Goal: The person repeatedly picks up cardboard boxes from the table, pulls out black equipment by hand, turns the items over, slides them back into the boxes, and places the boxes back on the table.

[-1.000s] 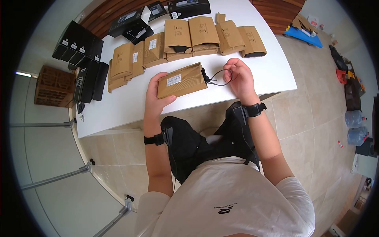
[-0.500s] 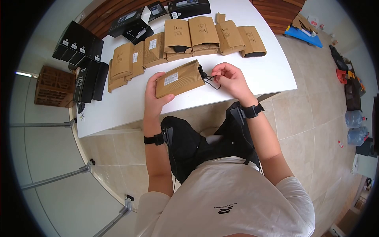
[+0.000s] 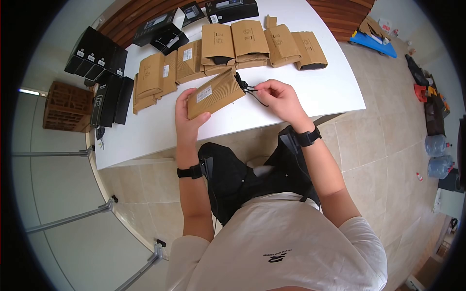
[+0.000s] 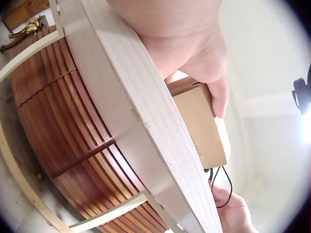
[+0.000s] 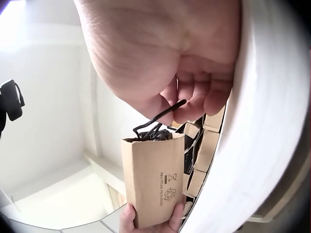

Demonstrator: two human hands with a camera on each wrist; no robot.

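Observation:
My left hand holds a flat brown cardboard box above the near side of the table, thumb on its front edge. A white label sits on the top face, and the box tilts with its open end toward the right hand. Out of that end sticks a bundled black cable, its rest hidden inside. My right hand pinches a strand of it between thumb and fingertips. In the right wrist view the box shows printed recycling marks, with left-hand fingers gripping its far end.
Behind the held box, a row of similar brown cardboard boxes lies across the white table. Black boxes stand along the back, with more black boxes at the left. The table's front edge runs just below both hands.
My right hand has moved left from beside the cable loop and now pinches the cable. The box has shifted slightly left and tilted more, its open end swinging away from me.

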